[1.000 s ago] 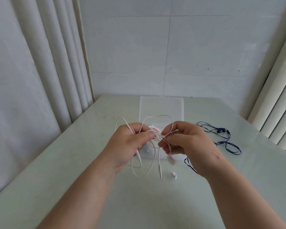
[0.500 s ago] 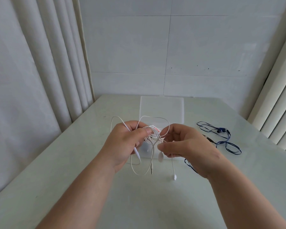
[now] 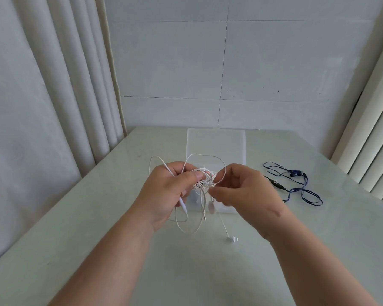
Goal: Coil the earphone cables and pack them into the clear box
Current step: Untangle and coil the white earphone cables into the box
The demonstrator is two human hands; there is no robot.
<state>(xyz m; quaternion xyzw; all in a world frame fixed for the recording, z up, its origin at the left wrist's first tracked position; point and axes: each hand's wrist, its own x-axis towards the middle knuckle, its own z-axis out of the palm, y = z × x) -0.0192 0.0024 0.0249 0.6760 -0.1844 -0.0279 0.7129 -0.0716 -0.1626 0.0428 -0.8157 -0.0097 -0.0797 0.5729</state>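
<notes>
The left grip (image 3: 166, 191) is curled round the bundled white cable (image 3: 205, 182). The right grip (image 3: 245, 193), just beside it, pinches one strand. Loose loops hang below both, toward the tabletop (image 3: 97, 217). Best to feed that slack in even turns, pinning each with the left thumb. The box (image 3: 216, 142) sits just beyond, and the blue earphones (image 3: 296, 186) lie uncoiled to the right.

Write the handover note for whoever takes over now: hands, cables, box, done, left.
Left hand grips the loose white earphone cable bundle; right hand pinches one strand of it.
Blue earphones lie uncoiled on the table, right of the clear box.
Done: white cable partly gathered, not tidy.
Left: finish that coil, coil the blue pair, pack both in the box.
</notes>
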